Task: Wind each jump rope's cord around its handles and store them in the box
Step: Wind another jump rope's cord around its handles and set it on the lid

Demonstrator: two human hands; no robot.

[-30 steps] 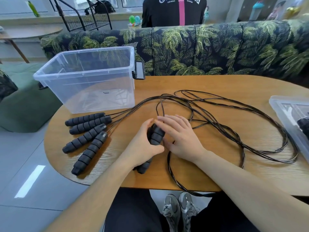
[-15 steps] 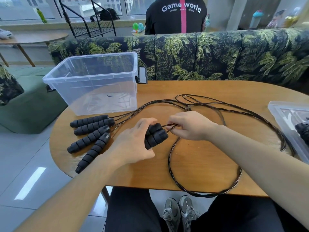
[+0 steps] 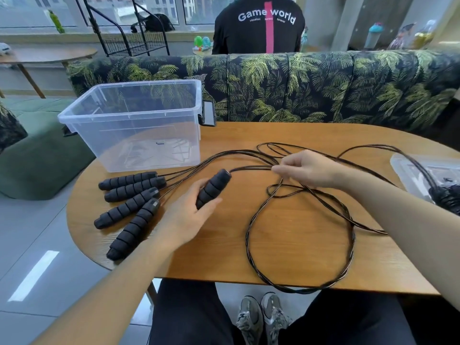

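wooden surface (image 3: pixel 286 245) under me: left hand (image 3: pixel 185 215) grips the foam handles (image 3: pixel 214 188), right fingers (image 3: pixel 281 169) pinch the cord (image 3: pixel 251 168); light, limp, best held near the handles.

handles (image 3: pixel 129 192): black | box (image 3: pixel 139 128): clear | sofa (image 3: pixel 311 85): green palm-leaf print

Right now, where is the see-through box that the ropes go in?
In the head view the clear box stands on the far left part of the wooden table, just behind the four black handles lying in a row.
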